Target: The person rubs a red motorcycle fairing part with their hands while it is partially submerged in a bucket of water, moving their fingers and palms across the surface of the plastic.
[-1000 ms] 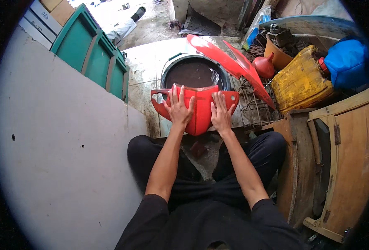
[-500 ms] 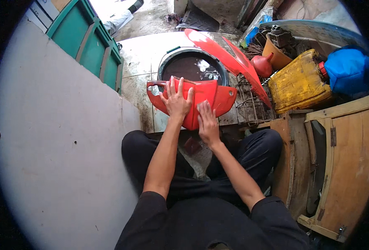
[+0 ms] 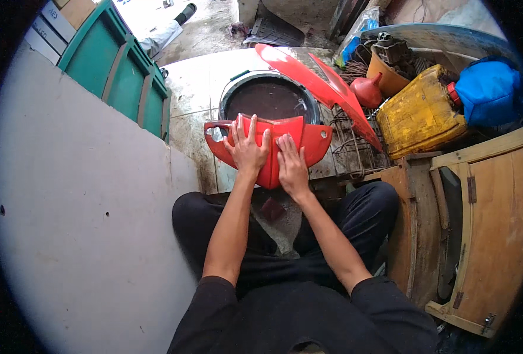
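A glossy red plastic vehicle panel [image 3: 317,141] with a hole near each end rests at the near side of a black bucket [image 3: 225,97] of dark water, overlapping its rim. My left hand [image 3: 249,152] lies on the panel's left half, fingers spread wide. On the panel's right half, my right hand [image 3: 292,171] is pressed flat, its fingers straight and close together. Whether anything thin lies under those fingertips cannot be made out. A longer, pointed red panel [image 3: 326,88] leans beyond the bucket to the right.
A dirty yellow jerrycan [image 3: 420,112], a blue covered container [image 3: 490,94] and a red funnel [image 3: 367,91] crowd the right, above a wooden cabinet [image 3: 491,224]. A white wall [image 3: 84,194] borders my left. A dark red scrap [image 3: 271,209] lies between my legs.
My right hand has slid up and slightly left over the panel. My left hand stays spread in its place. The water's bright reflection has shrunk.
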The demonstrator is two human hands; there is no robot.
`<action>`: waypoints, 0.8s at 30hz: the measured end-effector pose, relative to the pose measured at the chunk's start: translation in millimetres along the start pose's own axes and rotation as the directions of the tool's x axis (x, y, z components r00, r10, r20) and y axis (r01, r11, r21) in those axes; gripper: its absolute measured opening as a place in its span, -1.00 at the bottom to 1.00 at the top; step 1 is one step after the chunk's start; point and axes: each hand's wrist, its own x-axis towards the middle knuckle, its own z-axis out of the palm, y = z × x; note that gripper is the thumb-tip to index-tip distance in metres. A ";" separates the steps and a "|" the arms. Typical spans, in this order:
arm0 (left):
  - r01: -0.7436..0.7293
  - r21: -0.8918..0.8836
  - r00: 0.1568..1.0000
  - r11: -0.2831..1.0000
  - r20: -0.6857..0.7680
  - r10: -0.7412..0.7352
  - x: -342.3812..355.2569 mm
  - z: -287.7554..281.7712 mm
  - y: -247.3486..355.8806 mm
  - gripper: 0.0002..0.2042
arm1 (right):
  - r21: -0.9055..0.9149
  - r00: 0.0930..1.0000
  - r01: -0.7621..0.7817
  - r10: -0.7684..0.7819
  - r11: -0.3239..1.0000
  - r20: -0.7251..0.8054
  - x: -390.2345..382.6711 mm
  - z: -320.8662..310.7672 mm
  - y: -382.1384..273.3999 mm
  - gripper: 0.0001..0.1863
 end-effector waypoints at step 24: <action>0.011 -0.075 0.999 0.997 -0.038 -0.014 3.6 5.6 14.2 -0.53 | -0.096 0.987 -0.074 0.059 0.993 -0.150 59.4 -26.5 26.7 -0.58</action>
